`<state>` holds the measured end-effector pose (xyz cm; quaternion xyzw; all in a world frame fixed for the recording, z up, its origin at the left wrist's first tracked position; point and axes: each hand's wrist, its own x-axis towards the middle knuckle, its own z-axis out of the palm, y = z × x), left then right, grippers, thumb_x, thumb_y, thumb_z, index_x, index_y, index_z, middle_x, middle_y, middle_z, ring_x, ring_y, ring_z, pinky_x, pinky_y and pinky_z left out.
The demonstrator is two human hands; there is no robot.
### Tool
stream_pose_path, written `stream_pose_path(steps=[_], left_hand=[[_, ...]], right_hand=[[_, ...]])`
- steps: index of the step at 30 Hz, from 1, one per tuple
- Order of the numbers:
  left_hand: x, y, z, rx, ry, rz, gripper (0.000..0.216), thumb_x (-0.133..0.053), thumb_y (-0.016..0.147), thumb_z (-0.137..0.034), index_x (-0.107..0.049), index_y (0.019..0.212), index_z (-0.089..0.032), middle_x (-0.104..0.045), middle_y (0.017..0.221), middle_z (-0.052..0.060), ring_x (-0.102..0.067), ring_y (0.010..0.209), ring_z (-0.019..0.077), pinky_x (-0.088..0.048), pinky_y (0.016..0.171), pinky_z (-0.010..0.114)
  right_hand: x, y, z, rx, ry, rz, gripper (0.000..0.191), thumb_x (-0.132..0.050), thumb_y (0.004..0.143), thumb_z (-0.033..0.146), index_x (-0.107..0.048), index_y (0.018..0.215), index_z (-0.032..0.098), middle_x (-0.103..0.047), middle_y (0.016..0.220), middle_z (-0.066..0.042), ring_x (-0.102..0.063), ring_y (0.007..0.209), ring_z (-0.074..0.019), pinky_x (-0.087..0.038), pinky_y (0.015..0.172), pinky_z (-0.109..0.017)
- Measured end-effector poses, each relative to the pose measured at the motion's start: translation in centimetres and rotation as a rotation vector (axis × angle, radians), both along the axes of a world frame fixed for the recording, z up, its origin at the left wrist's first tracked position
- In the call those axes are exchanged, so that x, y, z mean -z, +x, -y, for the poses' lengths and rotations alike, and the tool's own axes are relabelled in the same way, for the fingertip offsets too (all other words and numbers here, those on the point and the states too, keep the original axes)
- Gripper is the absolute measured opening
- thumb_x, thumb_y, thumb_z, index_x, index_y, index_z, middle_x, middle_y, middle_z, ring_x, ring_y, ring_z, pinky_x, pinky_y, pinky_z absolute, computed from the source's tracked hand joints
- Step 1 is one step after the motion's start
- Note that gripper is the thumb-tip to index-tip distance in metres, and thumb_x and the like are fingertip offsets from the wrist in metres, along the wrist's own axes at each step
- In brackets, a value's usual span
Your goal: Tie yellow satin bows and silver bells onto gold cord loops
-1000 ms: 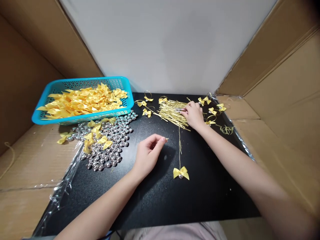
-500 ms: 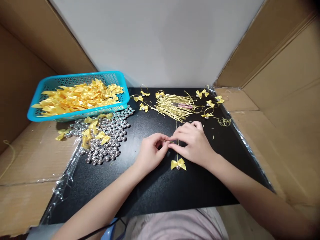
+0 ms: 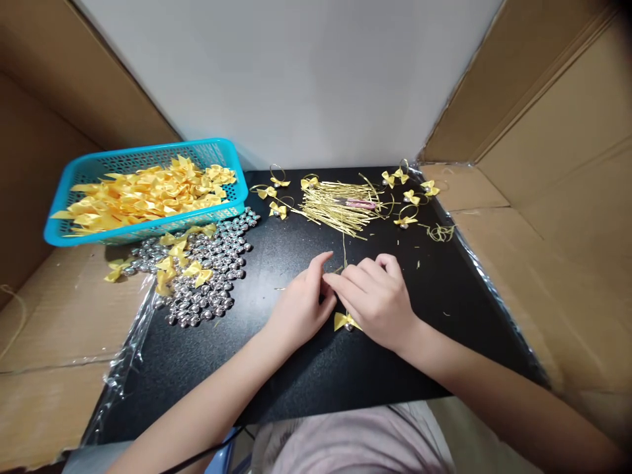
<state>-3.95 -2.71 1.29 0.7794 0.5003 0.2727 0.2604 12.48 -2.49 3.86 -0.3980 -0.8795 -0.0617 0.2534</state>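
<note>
A thin gold cord (image 3: 344, 247) runs from the far side down between my hands to a yellow ribbon bow (image 3: 340, 321) with a silver bell on it, lying on the black tabletop. My left hand (image 3: 303, 303) is closed at the cord, its forefinger lifted and its other fingers curled. Touching it, my right hand (image 3: 375, 299) pinches the cord with bent fingers and partly covers the bow. The exact grip point is hidden between the fingertips. Beyond my hands lies a bundle of gold cords (image 3: 330, 210), with a pink-handled tool (image 3: 363, 205) on top.
A blue basket (image 3: 148, 230) of yellow bows stands at the far left. Many silver bells (image 3: 197, 299) spread before it, a few bows among them. Looped bow-and-bell pieces (image 3: 278, 210) lie on both sides of the bundle. Cardboard walls (image 3: 557, 99) flank the black table (image 3: 276, 388).
My left forefinger has lifted away from the pinch. My right hand has shifted slightly down and now covers part of the bow. The view has moved a little.
</note>
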Motion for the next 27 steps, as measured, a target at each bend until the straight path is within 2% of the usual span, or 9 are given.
stream_pose_path(steps=[5,7,10,12,15,18,21,23,27], left_hand=[[0.1,0.1,0.3,0.028,0.039,-0.006,0.058,-0.05,0.085,-0.011,-0.031,0.14,-0.012,-0.062,0.079,0.002,-0.061,0.078,0.0193,-0.049,0.07,0.029],[0.1,-0.1,0.2,0.025,0.084,0.002,0.046,-0.048,0.09,-0.014,-0.039,0.135,-0.012,-0.065,0.086,0.006,-0.06,0.084,0.0203,-0.049,0.073,0.031],[0.0,-0.5,-0.2,0.036,0.174,-0.065,0.024,-0.04,0.097,-0.016,-0.059,0.112,-0.014,-0.068,0.094,0.01,-0.057,0.089,0.0217,-0.048,0.08,0.035],[-0.1,-0.8,-0.5,0.047,0.218,-0.151,0.023,-0.042,0.098,-0.019,-0.064,0.102,-0.016,-0.07,0.095,0.009,-0.056,0.09,0.0225,-0.047,0.082,0.037],[-0.3,-1.1,-0.7,0.045,0.27,-0.252,0.02,-0.053,0.095,-0.027,-0.069,0.1,-0.016,-0.07,0.093,0.008,-0.055,0.086,0.023,-0.045,0.077,0.037],[-0.4,-1.4,-0.8,0.047,0.323,-0.293,0.022,-0.055,0.094,-0.032,-0.073,0.095,-0.018,-0.069,0.089,0.007,-0.051,0.079,0.0211,-0.042,0.07,0.034],[-0.6,-1.8,-1.1,0.065,0.311,-0.323,0.024,-0.053,0.095,-0.031,-0.074,0.093,-0.019,-0.066,0.086,0.007,-0.049,0.076,0.02,-0.04,0.069,0.033],[-0.9,-2.2,-1.4,0.112,0.223,-0.302,0.024,-0.052,0.096,-0.03,-0.073,0.091,-0.018,-0.065,0.084,0.006,-0.049,0.076,0.0197,-0.04,0.07,0.032],[-1.5,-3.0,-2.2,0.218,-0.096,-0.094,0.023,-0.054,0.095,-0.029,-0.07,0.083,-0.018,-0.063,0.081,0.003,-0.054,0.08,0.0176,-0.041,0.074,0.03]], right_hand=[[1.0,0.0,-0.8,0.054,0.045,0.036,0.023,-0.051,0.095,0.017,-0.069,0.082,0.019,-0.067,0.074,-0.003,-0.048,0.074,-0.0193,-0.024,0.075,-0.036],[1.3,0.4,-1.1,0.065,0.031,0.03,0.02,-0.054,0.094,0.018,-0.07,0.081,0.019,-0.068,0.077,-0.003,-0.049,0.075,-0.0191,-0.025,0.075,-0.036],[1.4,1.0,-1.4,0.099,0.005,-0.027,0.019,-0.055,0.094,0.019,-0.07,0.082,0.019,-0.069,0.08,-0.003,-0.05,0.077,-0.0187,-0.028,0.076,-0.035],[1.5,1.5,-1.5,0.12,-0.007,-0.078,0.019,-0.056,0.094,0.021,-0.07,0.082,0.02,-0.069,0.081,-0.003,-0.051,0.077,-0.0186,-0.029,0.077,-0.035],[1.7,1.9,-1.6,0.125,-0.057,-0.136,0.017,-0.058,0.092,0.022,-0.07,0.081,0.02,-0.069,0.08,-0.002,-0.052,0.077,-0.0182,-0.031,0.077,-0.035],[2.0,1.9,-1.7,0.125,-0.208,-0.21,0.012,-0.064,0.088,0.019,-0.07,0.078,0.019,-0.068,0.079,-0.001,-0.054,0.078,-0.0173,-0.033,0.076,-0.034],[1.9,2.1,-2.0,0.09,-0.447,-0.28,0.008,-0.068,0.083,0.016,-0.071,0.076,0.019,-0.067,0.079,-0.001,-0.055,0.079,-0.0164,-0.035,0.076,-0.032],[1.7,2.4,-2.2,0.043,-0.624,-0.316,0.009,-0.068,0.081,0.014,-0.07,0.074,0.018,-0.066,0.078,-0.001,-0.056,0.08,-0.0154,-0.037,0.075,-0.03],[1.1,3.4,-2.9,-0.011,-0.979,-0.416,0.008,-0.064,0.081,0.013,-0.067,0.073,0.016,-0.061,0.074,0.001,-0.048,0.065,-0.0104,-0.037,0.063,-0.025]])
